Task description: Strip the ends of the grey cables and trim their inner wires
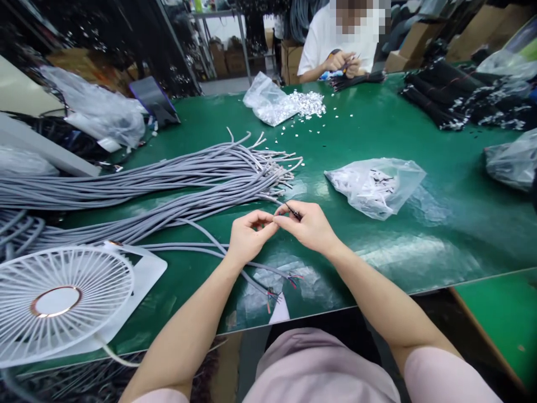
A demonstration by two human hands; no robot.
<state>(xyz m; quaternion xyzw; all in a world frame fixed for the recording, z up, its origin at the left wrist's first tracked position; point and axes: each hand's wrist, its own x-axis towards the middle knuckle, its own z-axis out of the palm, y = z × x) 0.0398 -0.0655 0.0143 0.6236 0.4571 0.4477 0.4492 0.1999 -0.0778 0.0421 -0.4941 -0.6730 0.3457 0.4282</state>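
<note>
Hands: left hand (254,236) and right hand (308,224) together above the table, fingertips meeting; right pinches a dark slender piece (297,214); cannot tell whether left grips anything, the contact being too small.
Dark piece: slanting between right thumb and forefinger, just beside the grey cable ends.
Loose cables: a few grey lengths (205,246) pass beneath left hand and wrist; coloured wire ends (293,278), red and blue among them, lie nearer the wearer.
Cable bundles: grey cables (168,174) in two thick runs from the left, tips fanned out just beyond the hands.
Fan: white fan (57,302), copper-toned ring around a plain hub, near left.
Bags: clear bag of white pieces (380,184) right of the hands; clear bag (271,101) farther off, silvery bits (310,104) spilled beside it.
Writing: any print on bags or boxes too blurred to read.
Surface: green tabletop (364,131), glossy, with scuffed film-like patches.
Across table: person in white (321,36), both hands on an orange-and-dark tool; black cable bundles (453,92) to the right.
Room: metal shelving (241,36), cardboard boxes (291,59), dark hanging strands behind.
</note>
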